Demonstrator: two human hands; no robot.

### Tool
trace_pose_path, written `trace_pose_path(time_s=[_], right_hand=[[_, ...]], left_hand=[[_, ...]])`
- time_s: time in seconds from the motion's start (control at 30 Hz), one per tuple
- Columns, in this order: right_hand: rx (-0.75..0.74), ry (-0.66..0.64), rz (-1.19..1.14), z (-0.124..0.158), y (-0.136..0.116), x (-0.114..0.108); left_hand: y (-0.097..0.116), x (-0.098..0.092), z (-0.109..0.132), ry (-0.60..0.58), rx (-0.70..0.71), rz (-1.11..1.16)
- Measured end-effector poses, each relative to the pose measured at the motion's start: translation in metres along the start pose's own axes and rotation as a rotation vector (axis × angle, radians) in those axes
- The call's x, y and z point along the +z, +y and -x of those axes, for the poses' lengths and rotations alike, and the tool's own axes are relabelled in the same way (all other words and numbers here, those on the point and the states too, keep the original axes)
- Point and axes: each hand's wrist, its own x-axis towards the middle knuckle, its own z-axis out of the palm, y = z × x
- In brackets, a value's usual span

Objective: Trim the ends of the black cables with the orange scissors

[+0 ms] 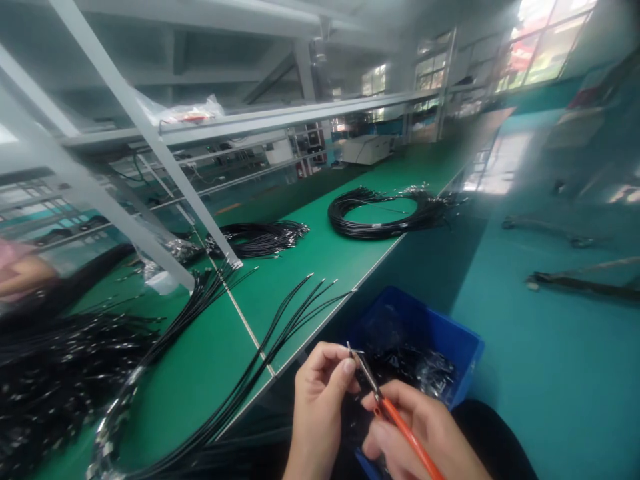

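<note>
My left hand (323,393) is closed in a pinch on a thin cable end, whose pale tip pokes up past the fingers. In my right hand (417,427) is a pair of pliers (400,423) with orange handles and narrow metal jaws. The jaws reach the cable end right beside my left thumb; whether they are clamped on it I cannot tell. On the green table (200,400) to the left, a bundle of black cables (240,380) curves round, its loose ends pointing away from me.
Below my hands stands a blue bin (465,363) with black parts and clear plastic in it. Coiled black cables (370,230) lie farther along the table. White shelf posts (190,187) rise from it. At far left, another person's arm (25,273) shows near piled cables (65,373).
</note>
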Motion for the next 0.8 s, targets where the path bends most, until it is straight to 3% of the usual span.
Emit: trace_pose_path(time_s=[0.13, 0.5, 0.8], right_hand=[[0.007, -0.053, 0.021, -0.006, -0.003, -0.002], [0.004, 0.018, 0.095, -0.011, 0.003, -0.005], [0.034, -0.071, -0.003, -0.007, 0.000, -0.013]], left_hand=[[0.001, 0.004, 0.002, -0.012, 0.014, -0.046], [-0.005, 0.008, 0.002, 0.030, 0.079, -0.229], [-0.006, 0.007, 0.001, 0.064, 0.093, -0.294]])
